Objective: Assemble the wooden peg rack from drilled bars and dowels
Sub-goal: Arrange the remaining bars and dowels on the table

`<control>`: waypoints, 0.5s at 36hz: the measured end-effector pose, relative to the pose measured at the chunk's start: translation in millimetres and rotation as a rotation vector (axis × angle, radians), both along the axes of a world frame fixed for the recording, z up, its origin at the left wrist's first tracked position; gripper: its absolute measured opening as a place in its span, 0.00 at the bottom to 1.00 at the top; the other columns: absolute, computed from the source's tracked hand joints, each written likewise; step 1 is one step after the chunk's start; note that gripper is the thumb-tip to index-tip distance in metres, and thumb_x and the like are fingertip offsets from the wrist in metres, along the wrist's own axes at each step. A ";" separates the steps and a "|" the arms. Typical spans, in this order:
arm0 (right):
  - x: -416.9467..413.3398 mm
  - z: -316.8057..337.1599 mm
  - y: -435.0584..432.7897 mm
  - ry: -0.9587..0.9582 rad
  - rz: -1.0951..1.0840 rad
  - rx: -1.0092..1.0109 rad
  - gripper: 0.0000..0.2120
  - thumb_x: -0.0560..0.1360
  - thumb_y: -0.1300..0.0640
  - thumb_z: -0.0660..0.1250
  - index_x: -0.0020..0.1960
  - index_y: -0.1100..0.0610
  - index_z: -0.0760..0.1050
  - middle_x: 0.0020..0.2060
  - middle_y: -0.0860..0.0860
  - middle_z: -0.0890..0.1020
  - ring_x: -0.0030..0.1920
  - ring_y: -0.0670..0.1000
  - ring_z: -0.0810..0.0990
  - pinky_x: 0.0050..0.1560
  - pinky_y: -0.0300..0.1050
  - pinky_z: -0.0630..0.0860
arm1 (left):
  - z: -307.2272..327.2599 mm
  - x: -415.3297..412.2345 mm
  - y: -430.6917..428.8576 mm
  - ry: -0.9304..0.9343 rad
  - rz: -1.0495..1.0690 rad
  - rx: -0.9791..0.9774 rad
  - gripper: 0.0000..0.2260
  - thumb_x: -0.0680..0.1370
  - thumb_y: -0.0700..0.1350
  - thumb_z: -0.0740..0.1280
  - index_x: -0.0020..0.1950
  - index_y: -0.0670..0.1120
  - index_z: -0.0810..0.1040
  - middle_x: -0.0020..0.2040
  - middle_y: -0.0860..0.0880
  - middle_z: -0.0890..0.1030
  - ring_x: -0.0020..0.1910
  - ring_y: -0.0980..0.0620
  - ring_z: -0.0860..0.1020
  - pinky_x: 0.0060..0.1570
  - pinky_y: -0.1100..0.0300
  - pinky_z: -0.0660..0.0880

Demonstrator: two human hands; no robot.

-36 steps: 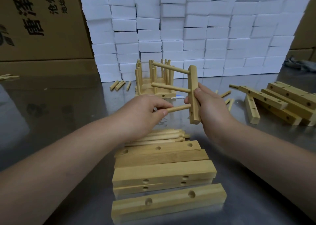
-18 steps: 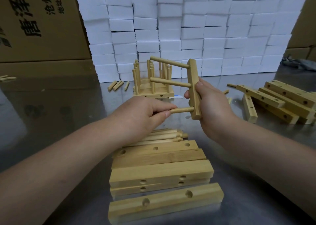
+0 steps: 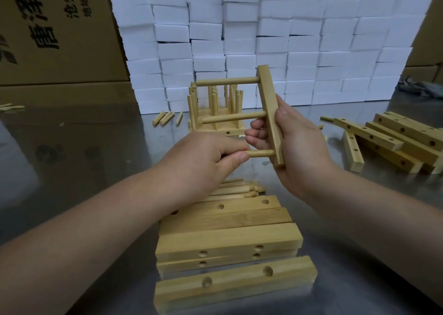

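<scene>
Above the shiny steel bench, the right hand has its grip clamped round the upright pale wooden drilled bar, which already carries two round dowels, while the left hand pinches the short third wooden dowel at the lowest hole, which probably needs a straight, firm push home next.

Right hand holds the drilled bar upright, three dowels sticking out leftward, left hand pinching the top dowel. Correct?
Not quite: the head view shows the left hand pinching the bottom dowel, not the top. The right hand does hold the drilled bar upright with three dowels sticking out leftward.
</scene>
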State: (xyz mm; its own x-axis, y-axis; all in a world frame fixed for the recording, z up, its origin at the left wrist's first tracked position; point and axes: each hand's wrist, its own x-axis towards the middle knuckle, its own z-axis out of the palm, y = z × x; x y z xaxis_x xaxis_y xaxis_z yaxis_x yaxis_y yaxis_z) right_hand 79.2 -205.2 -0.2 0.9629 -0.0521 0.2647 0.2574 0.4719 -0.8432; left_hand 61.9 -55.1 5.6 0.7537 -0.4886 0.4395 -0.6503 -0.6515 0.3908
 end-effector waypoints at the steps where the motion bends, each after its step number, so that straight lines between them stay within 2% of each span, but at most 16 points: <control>1: 0.1 -0.4 0.0 -0.006 -0.004 -0.010 0.19 0.82 0.61 0.51 0.71 0.55 0.67 0.34 0.55 0.78 0.34 0.50 0.79 0.37 0.39 0.80 | -0.5 -0.4 -0.4 0.035 0.004 -0.017 0.11 0.77 0.49 0.61 0.49 0.49 0.82 0.39 0.49 0.80 0.41 0.56 0.74 0.41 0.61 0.69; 5: -0.3 -0.9 -0.4 -0.017 -0.009 -0.022 0.18 0.82 0.60 0.51 0.71 0.55 0.67 0.32 0.53 0.78 0.33 0.49 0.80 0.37 0.39 0.80 | -0.2 -1.8 -1.9 0.125 0.033 -0.058 0.10 0.77 0.49 0.62 0.48 0.52 0.82 0.38 0.52 0.80 0.39 0.59 0.74 0.40 0.67 0.69; 7: -1.0 -0.7 0.0 -0.029 -0.014 -0.020 0.18 0.82 0.60 0.51 0.70 0.55 0.67 0.31 0.53 0.79 0.32 0.49 0.80 0.36 0.39 0.80 | 1.1 -3.0 -3.1 0.186 0.032 -0.096 0.09 0.78 0.49 0.62 0.45 0.54 0.82 0.38 0.49 0.80 0.38 0.57 0.74 0.36 0.69 0.69; 9: -1.7 0.4 0.2 -0.046 -0.023 -0.012 0.18 0.82 0.60 0.51 0.70 0.55 0.67 0.30 0.52 0.79 0.31 0.49 0.80 0.35 0.39 0.79 | 2.6 -4.1 -4.9 0.237 0.041 -0.136 0.10 0.78 0.49 0.62 0.41 0.58 0.80 0.43 0.43 0.81 0.40 0.53 0.75 0.34 0.67 0.69; 11: -2.7 1.3 0.5 -0.062 -0.029 -0.007 0.18 0.82 0.60 0.51 0.70 0.55 0.66 0.29 0.51 0.78 0.31 0.49 0.80 0.35 0.39 0.79 | 3.7 -5.2 -6.0 0.283 0.066 -0.160 0.11 0.78 0.50 0.61 0.38 0.61 0.78 0.46 0.43 0.82 0.43 0.52 0.76 0.36 0.64 0.71; 12: -3.2 1.3 0.6 -0.067 -0.030 -0.004 0.18 0.82 0.60 0.50 0.70 0.55 0.66 0.29 0.51 0.78 0.31 0.49 0.80 0.35 0.39 0.79 | 4.0 -5.4 -5.8 0.309 0.077 -0.173 0.11 0.78 0.50 0.61 0.38 0.60 0.78 0.42 0.46 0.82 0.40 0.54 0.77 0.35 0.65 0.70; 13: -3.6 0.9 0.5 -0.068 -0.031 -0.003 0.18 0.82 0.60 0.50 0.70 0.55 0.66 0.29 0.51 0.78 0.30 0.49 0.80 0.34 0.39 0.79 | 4.2 -5.3 -5.4 0.340 0.084 -0.188 0.11 0.78 0.50 0.61 0.38 0.59 0.79 0.34 0.52 0.81 0.34 0.56 0.76 0.32 0.67 0.68; 15: -4.4 -0.5 1.0 -0.069 -0.034 -0.013 0.18 0.82 0.60 0.50 0.71 0.55 0.66 0.29 0.51 0.78 0.30 0.49 0.80 0.33 0.39 0.79 | 5.9 -5.2 -4.6 0.403 0.094 -0.199 0.12 0.78 0.50 0.61 0.37 0.57 0.80 0.21 0.58 0.72 0.22 0.61 0.70 0.23 0.72 0.63; 18: -4.0 -4.2 2.4 -0.069 -0.049 -0.044 0.18 0.82 0.60 0.49 0.71 0.56 0.66 0.28 0.51 0.78 0.29 0.48 0.79 0.32 0.38 0.78 | 9.3 -4.1 -3.8 0.454 0.096 -0.176 0.13 0.78 0.51 0.61 0.36 0.54 0.81 0.19 0.58 0.67 0.19 0.60 0.63 0.21 0.70 0.61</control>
